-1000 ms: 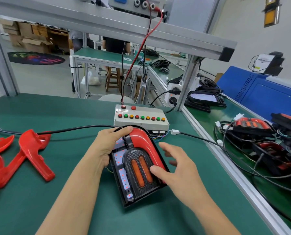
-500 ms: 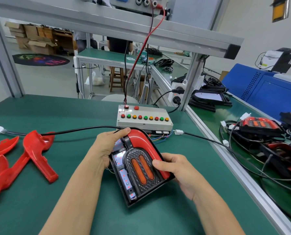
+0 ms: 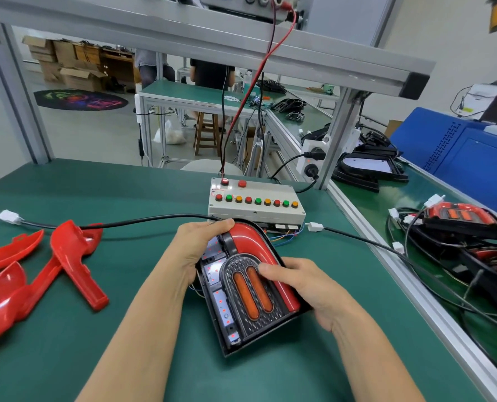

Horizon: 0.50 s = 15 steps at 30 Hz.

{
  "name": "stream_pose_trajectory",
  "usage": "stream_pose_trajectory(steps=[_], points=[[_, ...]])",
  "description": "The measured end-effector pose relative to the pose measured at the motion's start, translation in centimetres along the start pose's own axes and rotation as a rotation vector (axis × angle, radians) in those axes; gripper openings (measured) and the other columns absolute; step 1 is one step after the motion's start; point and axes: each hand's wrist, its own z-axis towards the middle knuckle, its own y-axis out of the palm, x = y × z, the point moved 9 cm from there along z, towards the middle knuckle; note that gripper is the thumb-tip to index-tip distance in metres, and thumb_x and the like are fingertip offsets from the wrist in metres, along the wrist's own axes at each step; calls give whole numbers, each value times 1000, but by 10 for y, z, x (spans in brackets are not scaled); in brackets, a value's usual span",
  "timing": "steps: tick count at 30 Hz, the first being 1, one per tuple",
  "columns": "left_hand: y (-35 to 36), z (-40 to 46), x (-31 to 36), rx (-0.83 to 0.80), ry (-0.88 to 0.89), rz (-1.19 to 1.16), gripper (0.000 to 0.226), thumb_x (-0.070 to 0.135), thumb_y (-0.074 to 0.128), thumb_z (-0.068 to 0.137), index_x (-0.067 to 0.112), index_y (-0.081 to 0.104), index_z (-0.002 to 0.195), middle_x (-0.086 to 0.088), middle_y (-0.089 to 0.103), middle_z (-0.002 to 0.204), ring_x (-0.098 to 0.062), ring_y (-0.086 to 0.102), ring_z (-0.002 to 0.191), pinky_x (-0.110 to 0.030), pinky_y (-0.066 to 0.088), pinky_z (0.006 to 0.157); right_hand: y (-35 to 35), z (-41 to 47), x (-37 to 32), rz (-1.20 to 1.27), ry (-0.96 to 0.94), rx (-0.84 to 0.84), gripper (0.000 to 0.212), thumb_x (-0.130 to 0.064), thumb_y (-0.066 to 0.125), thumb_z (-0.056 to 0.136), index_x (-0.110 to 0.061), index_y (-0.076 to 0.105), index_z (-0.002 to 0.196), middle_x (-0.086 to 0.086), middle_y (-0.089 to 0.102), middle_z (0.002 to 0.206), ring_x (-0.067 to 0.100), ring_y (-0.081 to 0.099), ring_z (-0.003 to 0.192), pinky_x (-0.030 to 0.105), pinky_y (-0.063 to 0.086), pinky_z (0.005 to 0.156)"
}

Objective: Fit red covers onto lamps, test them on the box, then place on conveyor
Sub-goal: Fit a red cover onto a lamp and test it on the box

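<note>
Gripping the lamp on the bench now, the right hand has closed around its red cover; left hand clasps the top corner, seating seems nearly done.

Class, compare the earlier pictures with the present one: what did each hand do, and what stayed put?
The right hand came down from hovering open and gripped the lamp's right edge, thumb on the red cover. The left hand kept holding the lamp's top left. Box and spare covers stayed.
</note>
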Motion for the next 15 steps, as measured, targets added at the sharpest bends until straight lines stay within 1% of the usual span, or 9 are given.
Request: stream_pose_trajectory(steps=[1, 3, 6, 8, 10, 12, 15], points=[[2, 0, 0, -16, 0, 2, 20, 22, 78, 74, 4, 73, 82, -17, 73, 79, -28, 70, 67, -33, 54, 67, 4, 4, -3, 16, 11, -9, 32, -34, 75, 82, -13, 70, 105, 10, 76, 94, 22, 73, 78, 28, 58, 68], [0, -1, 0, -18, -7, -2, 18, 22, 78, 74, 5, 74, 79, -17, 73, 77, -26, 70, 61, -30, 53, 61, 12, 10, -6, 49, 12, -28, 29, -35, 68, 88, -15, 68, 109, 10, 76, 96, 22, 73, 79, 31, 59, 67], [-5, -1, 2, 11, 16, 18, 14, 22, 77, 76, 9, 75, 71, -16, 73, 75, -25, 70, 60, -28, 54, 56, 20, 14, -7, 112, -30, -67, 32, -36, 65, 88, -17, 66, 114, 12, 74, 103, 25, 72, 86, 36, 60, 76], [-4, -1, 6, 14, 73, 70, 14, 24, 77, 77, 10, 75, 77, -11, 74, 76, -23, 71, 65, -27, 55, 60, 20, 13, -5, 151, -60, -81, 34, -36, 64, 87, -17, 66, 116, 13, 74, 105, 26, 72, 88, 37, 60, 78], [-2, -1, 10, 40, 143, 144, 14, 26, 75, 80, 13, 75, 81, -3, 75, 76, -17, 71, 69, -25, 54, 65, 19, 12, -4, 171, -77, -81, 31, -34, 61, 91, -17, 65, 116, 13, 74, 105, 25, 72, 87, 34, 60, 73], [-2, -3, 15, 85, 221, 251, 13, 29, 71, 83, 17, 75, 81, 4, 74, 77, -11, 69, 75, -23, 52, 69, 17, 12, -4, 171, -86, -67, 29, -33, 57, 93, -17, 64, 117, 12, 74, 104, 24, 73, 86, 31, 59, 68], [-2, -6, 21, 136, 307, 407, 18, 33, 65, 88, 18, 74, 87, 7, 72, 83, -11, 66, 85, -28, 52, 78, 16, 10, -4, 143, -89, -52, 29, -34, 57, 94, -20, 63, 119, 10, 74, 104, 25, 73, 87, 31, 59, 69]])
